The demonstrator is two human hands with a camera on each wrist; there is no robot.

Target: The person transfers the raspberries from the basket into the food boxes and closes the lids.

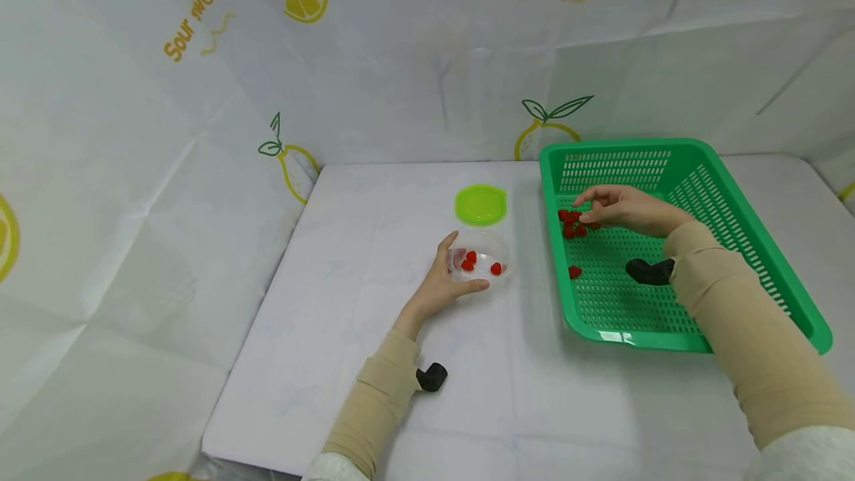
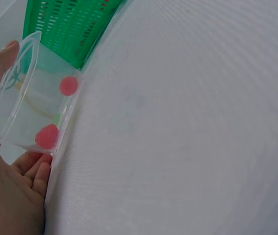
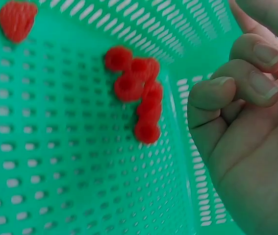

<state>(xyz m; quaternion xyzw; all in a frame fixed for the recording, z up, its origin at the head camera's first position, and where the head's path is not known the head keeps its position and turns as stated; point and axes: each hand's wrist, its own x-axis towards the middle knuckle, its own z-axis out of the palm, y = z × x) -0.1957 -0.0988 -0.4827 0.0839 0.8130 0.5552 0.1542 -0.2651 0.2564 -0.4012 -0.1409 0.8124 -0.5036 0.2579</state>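
My left hand (image 1: 444, 284) grips a clear plastic container (image 1: 487, 243) from the side, thumb at the near side and fingers at the far side. Three raspberries (image 1: 496, 269) lie inside it; in the left wrist view a raspberry (image 2: 47, 136) shows through the wall close to the fingers. Over the green basket (image 1: 601, 335) hangs my right hand (image 1: 631, 210), its fingers loosely bent and no berry visible between them. Below its fingertips is a cluster of several raspberries (image 3: 129, 87) on the basket floor. A single raspberry (image 3: 17, 21) lies apart from them.
A bright green lid (image 1: 481, 204) lies flat on the white-covered table (image 1: 334, 280) behind the container. The basket's raised, slotted walls stand around my right hand. A lemon-printed sheet (image 1: 414, 58) hangs behind the table and along its left side.
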